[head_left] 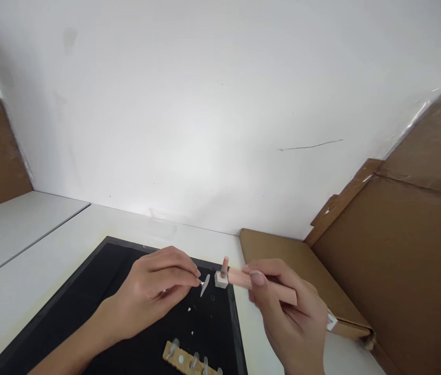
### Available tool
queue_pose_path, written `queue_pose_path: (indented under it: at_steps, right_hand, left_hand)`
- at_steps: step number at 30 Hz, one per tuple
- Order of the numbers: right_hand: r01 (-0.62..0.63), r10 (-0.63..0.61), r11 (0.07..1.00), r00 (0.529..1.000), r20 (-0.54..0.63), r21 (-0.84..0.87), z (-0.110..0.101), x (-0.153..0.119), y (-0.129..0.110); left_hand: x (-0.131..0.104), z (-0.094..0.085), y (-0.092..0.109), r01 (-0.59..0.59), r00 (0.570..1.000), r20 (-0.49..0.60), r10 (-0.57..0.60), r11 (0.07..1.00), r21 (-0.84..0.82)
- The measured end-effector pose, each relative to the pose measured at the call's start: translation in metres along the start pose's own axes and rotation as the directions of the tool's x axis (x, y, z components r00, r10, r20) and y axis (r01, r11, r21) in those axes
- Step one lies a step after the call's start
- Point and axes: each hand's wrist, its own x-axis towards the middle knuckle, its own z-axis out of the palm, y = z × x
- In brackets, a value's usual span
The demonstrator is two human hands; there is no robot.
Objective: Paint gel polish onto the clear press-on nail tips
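My left hand (161, 284) hovers over the black mat (126, 271), thumb and fingers pinched on a small stem. A pale, glittery nail tip (205, 285) stands on the stem, facing right. My right hand (290, 307) is closed round a smooth pink tube (241, 278) that points left towards the nail tip, with a gap between them. By the tube's left end, near the mat's right edge, is a small whitish block (221, 279) with a short pink peg (225, 264) rising from it. I cannot tell whether block and tube touch.
A tan strip (183, 361) with several translucent nail tips lies at the mat's lower edge. Small white bits (189, 309) are scattered on the mat. A flat cardboard box (282, 250) lies right, beside a cardboard wall (407, 250). A white wall (189, 130) rises behind the table.
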Motion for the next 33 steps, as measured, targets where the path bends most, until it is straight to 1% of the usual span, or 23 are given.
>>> queue_pose_path:
  at_steps: [3, 4, 5, 6, 9, 10, 11, 12, 14, 16, 17, 18, 20, 22, 24, 26, 27, 28, 30, 33]
  right_hand:
    - [0.049, -0.061, 0.995, 0.987, 0.146, 0.090, -0.0013, 0.0004, -0.0018]
    - [0.060, -0.075, 0.994, 0.983, 0.168, 0.093, -0.0010, 0.0005, -0.0025]
    - [0.060, -0.072, 0.995, 0.983, 0.166, 0.076, -0.0003, 0.0006, -0.0029]
    - [0.048, -0.054, 0.998, 0.989, 0.140, 0.044, 0.0005, 0.0006, -0.0030]
    - [-0.002, 0.002, 0.999, 1.000, -0.001, -0.034, 0.0021, 0.0007, -0.0017]
    - [-0.007, 0.006, 0.999, 1.000, -0.022, -0.031, 0.0019, 0.0008, -0.0012]
    - [0.001, -0.001, 1.000, 1.000, -0.020, -0.016, 0.0013, 0.0010, -0.0009]
    - [0.019, -0.019, 1.000, 1.000, 0.009, 0.007, 0.0005, 0.0013, -0.0009]
    - [0.064, -0.071, 0.996, 0.991, 0.115, 0.062, -0.0009, 0.0021, -0.0019]
    - [0.092, -0.100, 0.994, 0.979, 0.177, 0.056, -0.0011, 0.0025, -0.0035]
    - [0.091, -0.094, 0.996, 0.981, 0.171, 0.027, -0.0007, 0.0025, -0.0041]
    - [0.077, -0.074, 0.997, 0.987, 0.139, -0.011, -0.0001, 0.0023, -0.0045]
    - [0.029, -0.026, 0.997, 0.999, 0.041, -0.072, 0.0011, 0.0014, -0.0047]
    - [0.005, -0.006, 0.997, 1.000, -0.015, -0.071, 0.0013, 0.0006, -0.0045]
    - [0.031, -0.031, 0.999, 0.999, 0.023, -0.023, 0.0003, 0.0002, -0.0047]
    - [0.087, -0.092, 0.995, 0.989, 0.116, 0.048, -0.0008, 0.0002, -0.0054]
    - [0.118, -0.128, 0.990, 0.982, 0.140, 0.074, -0.0010, 0.0003, -0.0058]
    - [0.129, -0.138, 0.989, 0.980, 0.143, 0.070, -0.0009, 0.0002, -0.0061]
    - [0.103, -0.101, 0.995, 0.990, 0.096, -0.010, 0.0003, 0.0000, -0.0063]
    - [0.039, -0.041, 0.996, 0.999, -0.025, -0.083, 0.0021, -0.0005, -0.0059]
  left_hand:
    - [0.0000, 0.0001, -0.0008, -0.009, 1.000, -0.004, 0.010, 1.000, 0.018]
    - [0.0000, 0.0002, -0.0008, -0.016, 1.000, -0.003, 0.016, 1.000, 0.021]
    - [-0.0001, 0.0004, -0.0007, -0.024, 1.000, -0.003, 0.024, 0.999, 0.021]
    - [-0.0001, 0.0005, -0.0005, -0.032, 0.999, -0.001, 0.032, 0.999, 0.018]
    - [-0.0005, 0.0006, -0.0005, -0.044, 0.999, -0.003, 0.044, 0.999, 0.013]
    - [-0.0005, 0.0004, -0.0008, -0.046, 0.999, -0.004, 0.046, 0.999, 0.013]
    - [-0.0005, 0.0002, -0.0011, -0.048, 0.999, -0.006, 0.048, 0.999, 0.014]
    - [-0.0004, 0.0001, -0.0014, -0.051, 0.999, -0.007, 0.051, 0.999, 0.016]
    - [-0.0001, -0.0002, -0.0016, -0.053, 0.999, -0.006, 0.053, 0.998, 0.017]
    - [0.0001, 0.0000, -0.0011, -0.051, 0.999, -0.005, 0.051, 0.999, 0.017]
    - [0.0001, 0.0001, -0.0008, -0.047, 0.999, -0.005, 0.047, 0.999, 0.017]
    - [0.0001, 0.0003, -0.0004, -0.044, 0.999, -0.006, 0.044, 0.999, 0.018]
    - [0.0000, 0.0005, -0.0001, -0.037, 0.999, -0.009, 0.037, 0.999, 0.020]
    - [0.0000, 0.0003, -0.0003, -0.026, 1.000, -0.009, 0.026, 1.000, 0.014]
    - [0.0004, -0.0002, -0.0008, -0.023, 1.000, -0.011, 0.023, 1.000, 0.003]
    - [0.0010, -0.0006, -0.0008, -0.020, 1.000, -0.013, 0.020, 1.000, -0.003]
    - [0.0014, -0.0007, -0.0005, -0.020, 1.000, -0.013, 0.020, 1.000, -0.006]
    - [0.0016, -0.0008, -0.0002, -0.018, 1.000, -0.012, 0.018, 1.000, -0.009]
    - [0.0019, -0.0008, 0.0007, -0.013, 1.000, -0.007, 0.013, 1.000, -0.019]
    - [0.0020, -0.0009, 0.0014, -0.006, 1.000, 0.000, 0.006, 1.000, -0.025]
